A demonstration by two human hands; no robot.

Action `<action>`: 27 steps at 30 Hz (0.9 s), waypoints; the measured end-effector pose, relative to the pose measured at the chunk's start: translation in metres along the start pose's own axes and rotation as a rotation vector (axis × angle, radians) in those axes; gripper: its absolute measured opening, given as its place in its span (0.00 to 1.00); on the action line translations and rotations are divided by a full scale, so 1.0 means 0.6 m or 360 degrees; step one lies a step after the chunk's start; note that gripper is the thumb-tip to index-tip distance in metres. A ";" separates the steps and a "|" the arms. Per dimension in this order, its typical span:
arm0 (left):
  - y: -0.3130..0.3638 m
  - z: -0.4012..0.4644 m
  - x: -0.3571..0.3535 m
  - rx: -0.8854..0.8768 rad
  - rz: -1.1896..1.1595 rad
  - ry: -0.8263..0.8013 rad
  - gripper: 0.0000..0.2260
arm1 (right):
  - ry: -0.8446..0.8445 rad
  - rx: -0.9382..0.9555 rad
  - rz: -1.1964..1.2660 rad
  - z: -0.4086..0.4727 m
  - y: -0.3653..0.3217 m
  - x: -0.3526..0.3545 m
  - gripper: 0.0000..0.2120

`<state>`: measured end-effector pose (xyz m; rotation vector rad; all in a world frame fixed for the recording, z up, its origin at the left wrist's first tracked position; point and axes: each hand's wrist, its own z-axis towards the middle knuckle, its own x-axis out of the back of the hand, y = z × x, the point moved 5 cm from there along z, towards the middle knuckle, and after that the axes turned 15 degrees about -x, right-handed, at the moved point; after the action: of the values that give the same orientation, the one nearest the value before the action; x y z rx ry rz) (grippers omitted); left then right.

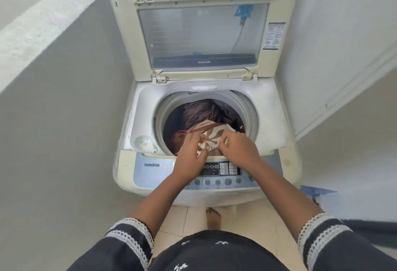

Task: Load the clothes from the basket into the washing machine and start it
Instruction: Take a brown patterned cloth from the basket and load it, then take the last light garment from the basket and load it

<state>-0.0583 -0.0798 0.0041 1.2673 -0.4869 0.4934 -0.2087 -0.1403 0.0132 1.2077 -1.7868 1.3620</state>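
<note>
Patterned brown-and-cream garment (pixel 209 137) bunched at the front edge of the washing machine's drum (pixel 206 120), partly over the rim, on top of dark brown clothes (pixel 199 113) already inside. Left hand (pixel 190 152) grips the garment's near left side, fingers curled into the cloth. Right hand (pixel 238 146) pinches its right side, fingers also clamped on fabric. Just in front of the drum, beneath both wrists, sits the blue control panel (pixel 214 171) with round buttons. Behind the drum, the machine's lid (pixel 202 34) stands raised upright. White walls flank the washing machine (pixel 133 124); tiled floor (pixel 182 217) lies before it.
</note>
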 end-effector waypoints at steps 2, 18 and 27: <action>0.026 -0.042 -0.004 -0.0150 0.0017 0.0013 0.15 | 0.0060 -0.0021 0.0048 -0.051 0.012 0.003 0.06; 0.135 -0.382 -0.079 -0.0452 -0.0115 -0.0433 0.17 | 0.0001 -0.0460 0.0371 -0.514 0.187 -0.103 0.05; 0.211 -0.516 -0.220 -0.0582 -0.0174 -0.0992 0.15 | -0.0081 -0.0973 0.0694 -0.764 0.374 -0.170 0.08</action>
<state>-0.2170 0.2389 -0.0478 1.0675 -0.9755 -0.0998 -0.4022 0.3411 -0.0268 0.5481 -2.3572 0.8733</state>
